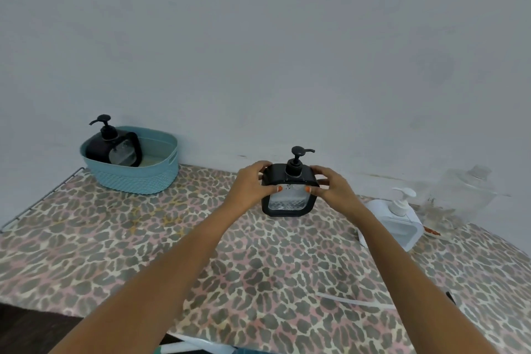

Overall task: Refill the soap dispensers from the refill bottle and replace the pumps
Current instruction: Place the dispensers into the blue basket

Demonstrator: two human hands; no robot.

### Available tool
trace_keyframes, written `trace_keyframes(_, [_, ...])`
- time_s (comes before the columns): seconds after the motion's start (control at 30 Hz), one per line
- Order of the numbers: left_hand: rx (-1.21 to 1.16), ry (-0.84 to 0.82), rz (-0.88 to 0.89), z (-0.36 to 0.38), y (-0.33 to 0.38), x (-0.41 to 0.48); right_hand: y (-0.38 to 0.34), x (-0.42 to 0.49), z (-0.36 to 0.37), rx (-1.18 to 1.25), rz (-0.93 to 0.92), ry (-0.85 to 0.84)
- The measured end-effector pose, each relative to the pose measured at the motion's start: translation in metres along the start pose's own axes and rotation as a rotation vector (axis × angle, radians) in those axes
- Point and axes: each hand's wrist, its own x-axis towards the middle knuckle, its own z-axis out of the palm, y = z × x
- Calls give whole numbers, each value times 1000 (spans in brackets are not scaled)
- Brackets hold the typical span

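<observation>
Hands, left (249, 185) and right (334, 188), clasp black dispenser (288, 191); white dispenser (398, 217) beside, basket (135, 172) well apart.

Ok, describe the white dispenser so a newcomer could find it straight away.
Start at the leopard-print table against the grey wall and look to its right side. There, beside the clear glass jar, stands the white dispenser. It is the only white one; the dispenser in both hands and the one in the teal basket are black.

No text, label, brand, number or sign could be read on anything in view; every surface showed none
</observation>
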Motion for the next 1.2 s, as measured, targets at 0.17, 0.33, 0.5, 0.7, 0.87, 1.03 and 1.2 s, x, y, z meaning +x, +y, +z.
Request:
trace_keyframes(0.17, [5,113,11,-48,-1,-1,-42,22,19,30,-64,-43])
trace_keyframes(0.33, [19,205,0,-98,-8,-3,-84,47,47,22,-140,-88])
trace_keyframes(0.5, [38,300,-9,-147,-19,-6,-124,76,80,42,-215,-173])
trace_keyframes(0.7, [83,432,-28,-199,-37,-3,-165,115,123,67,-287,-235])
trace_keyframes(0.87, [104,522,-66,-231,-58,2,-190,145,161,77,-334,-309])
trace_keyframes(1.03, [111,634,-90,-250,-77,8,-212,169,198,32,-370,-335])
trace_keyframes(1.2, [71,693,-121,-253,-103,15,-217,179,230,-179,-456,-258])
